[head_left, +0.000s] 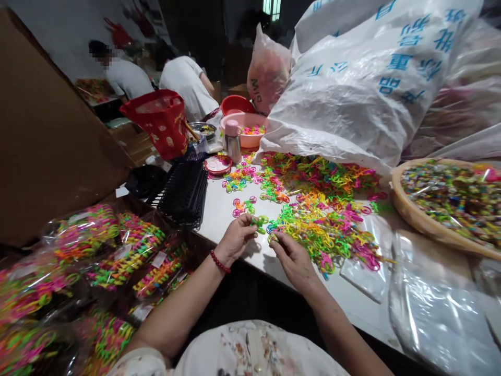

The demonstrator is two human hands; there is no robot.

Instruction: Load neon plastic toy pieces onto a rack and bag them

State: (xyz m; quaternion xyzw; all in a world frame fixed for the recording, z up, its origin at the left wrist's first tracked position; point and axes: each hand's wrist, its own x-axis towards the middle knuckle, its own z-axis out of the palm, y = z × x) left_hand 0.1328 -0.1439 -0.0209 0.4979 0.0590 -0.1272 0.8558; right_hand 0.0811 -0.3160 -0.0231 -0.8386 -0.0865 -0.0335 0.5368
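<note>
Head view: my left hand (pixel 235 237) pinches a green clip (pixel 259 221); my right hand (pixel 291 256) closes on another beside the clip pile (pixel 324 219). I judge short, firm pinches work best.

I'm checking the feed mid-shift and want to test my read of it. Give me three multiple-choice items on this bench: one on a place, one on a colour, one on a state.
1. Where does the black rack lie?
A. left of the hands, at the table's edge
B. inside the woven tray
C. on top of the white sack

2. What colour is the bead bracelet on the left wrist?
A. blue
B. red
C. white

3. What is the left hand doing?
A. resting flat on the table
B. pinching a small green plastic piece
C. gripping the flask

Answers:
1. A, the rack sits left of both hands, far from the woven tray.
2. B, the beads show dark red.
3. B, the fingertips close on the green plastic piece, while the right hand touches the pile of coloured pieces.
</note>
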